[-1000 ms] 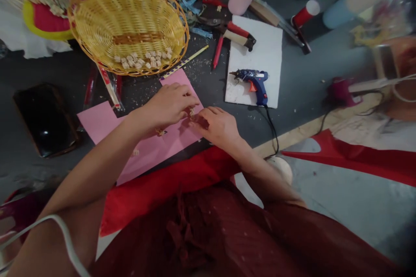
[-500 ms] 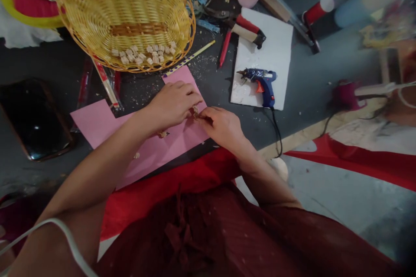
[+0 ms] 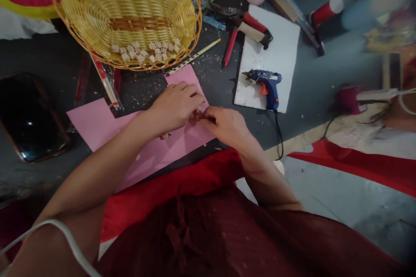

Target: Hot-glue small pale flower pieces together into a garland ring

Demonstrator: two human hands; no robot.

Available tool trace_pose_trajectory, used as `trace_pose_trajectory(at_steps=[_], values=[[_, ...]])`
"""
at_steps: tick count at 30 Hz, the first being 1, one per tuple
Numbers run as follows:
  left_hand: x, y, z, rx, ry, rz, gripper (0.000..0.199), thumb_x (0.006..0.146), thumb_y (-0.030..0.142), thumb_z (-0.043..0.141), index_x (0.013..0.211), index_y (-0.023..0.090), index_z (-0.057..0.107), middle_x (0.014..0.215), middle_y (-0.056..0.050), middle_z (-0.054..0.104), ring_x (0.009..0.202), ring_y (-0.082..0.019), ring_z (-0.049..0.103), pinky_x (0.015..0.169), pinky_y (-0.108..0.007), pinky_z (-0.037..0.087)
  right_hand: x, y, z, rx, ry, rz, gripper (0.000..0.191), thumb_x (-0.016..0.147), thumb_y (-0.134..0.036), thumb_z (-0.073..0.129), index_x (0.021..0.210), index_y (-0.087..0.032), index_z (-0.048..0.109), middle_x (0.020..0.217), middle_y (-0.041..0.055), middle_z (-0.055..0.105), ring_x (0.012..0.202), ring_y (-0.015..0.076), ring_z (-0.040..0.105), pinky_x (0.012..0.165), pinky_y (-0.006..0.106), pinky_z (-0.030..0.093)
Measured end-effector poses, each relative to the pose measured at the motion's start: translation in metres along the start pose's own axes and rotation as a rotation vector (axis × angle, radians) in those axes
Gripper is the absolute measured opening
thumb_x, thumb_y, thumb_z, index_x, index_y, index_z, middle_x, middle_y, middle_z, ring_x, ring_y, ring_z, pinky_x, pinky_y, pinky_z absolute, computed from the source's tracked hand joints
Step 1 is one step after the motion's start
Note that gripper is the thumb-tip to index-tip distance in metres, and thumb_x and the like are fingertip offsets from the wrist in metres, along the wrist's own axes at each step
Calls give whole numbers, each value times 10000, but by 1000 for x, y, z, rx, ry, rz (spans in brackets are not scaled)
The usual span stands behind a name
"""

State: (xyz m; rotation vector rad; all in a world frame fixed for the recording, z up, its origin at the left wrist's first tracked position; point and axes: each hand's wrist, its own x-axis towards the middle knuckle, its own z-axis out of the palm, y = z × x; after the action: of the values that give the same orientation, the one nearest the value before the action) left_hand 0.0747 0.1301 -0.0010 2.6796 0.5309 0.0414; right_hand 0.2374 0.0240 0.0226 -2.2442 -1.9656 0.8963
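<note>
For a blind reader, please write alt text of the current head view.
Left hand and right hand meet at a small tan piece over pink paper on a dark table. Nearby are a yellow wicker basket of pale cubes and a blue glue gun on a white board.

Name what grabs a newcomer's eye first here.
The big yellow wicker basket, upper left, with small pale blocks inside. Then the blue glue gun on a white board, right of centre. Centre: left hand and right hand close together over pink paper, at a small tan piece.
</note>
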Motion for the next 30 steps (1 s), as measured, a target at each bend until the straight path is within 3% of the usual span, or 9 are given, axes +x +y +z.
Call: trace_pose_trajectory(at_steps=[15, 30], values=[[3, -2, 0, 4, -49, -19, 332, 852, 219, 579, 1179, 194, 625, 1228, -98, 620, 1151, -283, 532, 952, -405, 426, -10, 8, 4, 191, 50, -152, 164, 933, -255, 570, 964, -204, 723, 1015, 34, 752, 900, 163, 680, 783, 272, 454], [1, -1, 1, -5, -20, -17, 322, 868, 206, 540, 1178, 213, 627, 1211, -81, 626, 1139, -271, 539, 953, -403, 428, -3, 6, 6, 39, 55, -81, 202, 952, -356, 543, 933, -230, 700, 973, 19, 747, 840, 179, 670, 672, 281, 389]])
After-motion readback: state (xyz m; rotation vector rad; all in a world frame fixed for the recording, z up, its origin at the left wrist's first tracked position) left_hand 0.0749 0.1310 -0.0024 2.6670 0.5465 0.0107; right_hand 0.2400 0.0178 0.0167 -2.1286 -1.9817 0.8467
